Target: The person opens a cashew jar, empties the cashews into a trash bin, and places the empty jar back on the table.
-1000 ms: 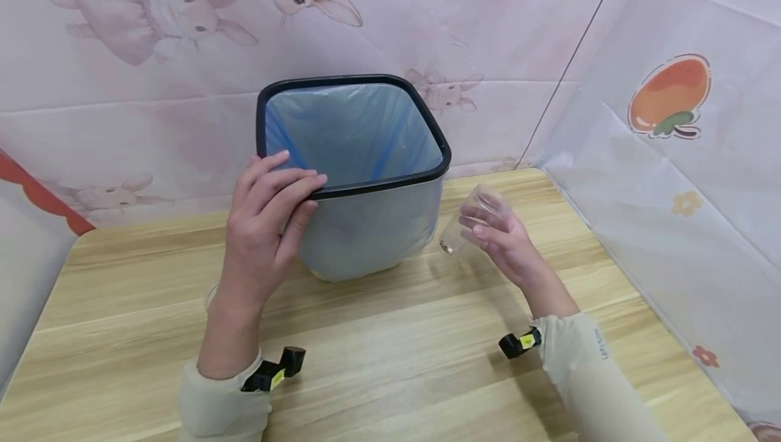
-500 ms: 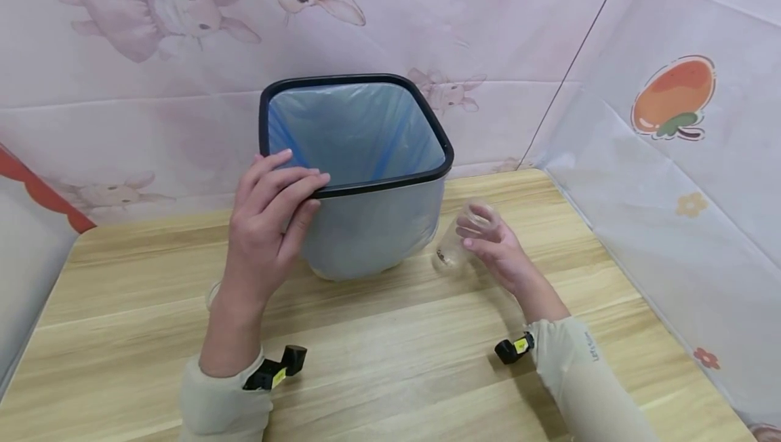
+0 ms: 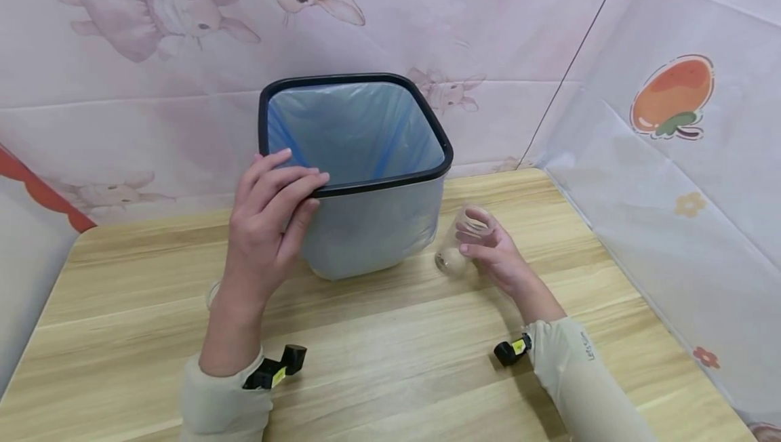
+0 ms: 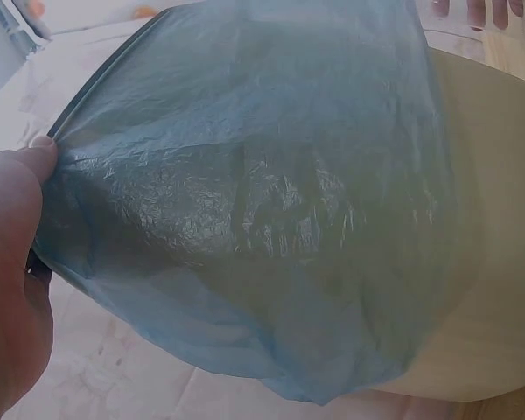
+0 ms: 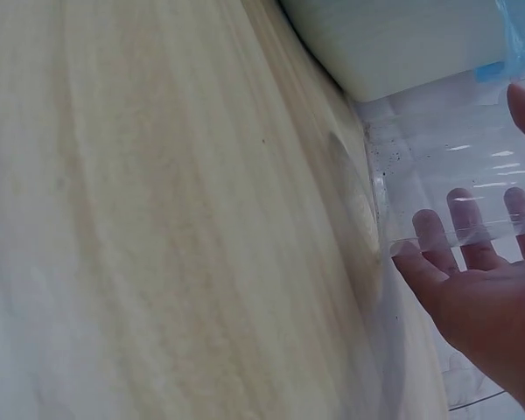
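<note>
A square trash bin (image 3: 372, 232) with a black rim (image 3: 384, 186) and a bluish plastic liner (image 3: 354, 130) stands near the back of the table. My left hand (image 3: 262, 232) grips the rim's front left corner, fingers over the top and thumb outside. In the left wrist view the liner (image 4: 245, 192) covers much of the bin's side. To the bin's right, my right hand (image 3: 497, 255) holds a clear cup (image 3: 451, 245) upright or slightly tilted, low at the tabletop. Small dark specks sit near the cup's base, seen also in the right wrist view on the cup (image 5: 455, 166).
The wood-grain table (image 3: 378, 360) reaches back to a wall sheet (image 3: 518, 35) printed with rabbits. Another sheet (image 3: 659, 191) runs along the right edge. A clear round edge (image 3: 211, 294) shows beside my left wrist, mostly hidden.
My right hand has lowered the clear cup toward the tabletop and turned it from tilted to more upright. My left hand keeps its place on the bin's rim.
</note>
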Action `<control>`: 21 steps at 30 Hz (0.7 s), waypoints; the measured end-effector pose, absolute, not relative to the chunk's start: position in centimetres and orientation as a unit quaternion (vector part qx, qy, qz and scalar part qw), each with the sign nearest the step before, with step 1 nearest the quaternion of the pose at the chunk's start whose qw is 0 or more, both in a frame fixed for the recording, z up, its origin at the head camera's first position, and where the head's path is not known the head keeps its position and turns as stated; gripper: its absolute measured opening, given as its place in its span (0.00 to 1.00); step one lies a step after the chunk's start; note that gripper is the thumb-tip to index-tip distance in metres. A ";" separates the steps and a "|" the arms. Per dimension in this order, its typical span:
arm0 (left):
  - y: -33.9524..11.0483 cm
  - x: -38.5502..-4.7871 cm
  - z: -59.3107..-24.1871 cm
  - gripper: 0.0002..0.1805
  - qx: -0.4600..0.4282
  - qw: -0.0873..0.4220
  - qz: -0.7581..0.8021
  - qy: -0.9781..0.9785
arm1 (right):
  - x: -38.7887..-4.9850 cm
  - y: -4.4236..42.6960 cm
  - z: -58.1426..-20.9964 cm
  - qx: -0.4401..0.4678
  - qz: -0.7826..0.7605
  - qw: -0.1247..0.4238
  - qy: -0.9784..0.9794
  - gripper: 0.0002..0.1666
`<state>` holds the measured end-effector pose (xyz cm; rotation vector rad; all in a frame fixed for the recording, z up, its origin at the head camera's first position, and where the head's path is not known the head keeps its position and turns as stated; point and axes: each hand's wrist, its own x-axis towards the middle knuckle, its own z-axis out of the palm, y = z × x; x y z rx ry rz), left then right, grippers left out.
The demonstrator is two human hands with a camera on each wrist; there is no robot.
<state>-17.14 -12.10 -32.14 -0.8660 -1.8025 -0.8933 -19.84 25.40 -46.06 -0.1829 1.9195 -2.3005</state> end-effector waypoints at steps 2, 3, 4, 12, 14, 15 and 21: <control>-12.1 -17.1 -32.1 0.17 -0.351 0.458 -0.362 -0.732 | -19.8 25.4 -46.1 -0.064 -0.762 0.068 0.641 0.45; -12.1 -17.1 -32.1 0.17 -0.351 0.458 -0.362 -0.732 | -19.7 25.4 -46.1 -0.064 -0.760 0.068 0.643 0.45; -12.1 -17.1 -32.1 0.17 -0.350 0.458 -0.362 -0.733 | -19.7 25.4 -46.1 -0.064 -0.758 0.067 0.646 0.46; -12.0 -17.1 -32.2 0.18 -0.348 0.458 -0.363 -0.732 | -19.5 25.0 -45.7 -0.080 -0.704 0.062 0.703 0.49; -12.0 -17.1 -32.2 0.18 -0.348 0.460 -0.365 -0.731 | -19.5 25.0 -45.7 -0.081 -0.693 0.063 0.714 0.49; -12.0 -17.1 -32.2 0.18 -0.347 0.461 -0.365 -0.731 | -19.5 24.9 -45.7 -0.081 -0.691 0.063 0.716 0.49; -12.0 -17.1 -32.2 0.18 -0.348 0.463 -0.368 -0.727 | -19.5 24.9 -46.1 -0.086 -0.687 0.064 0.719 0.50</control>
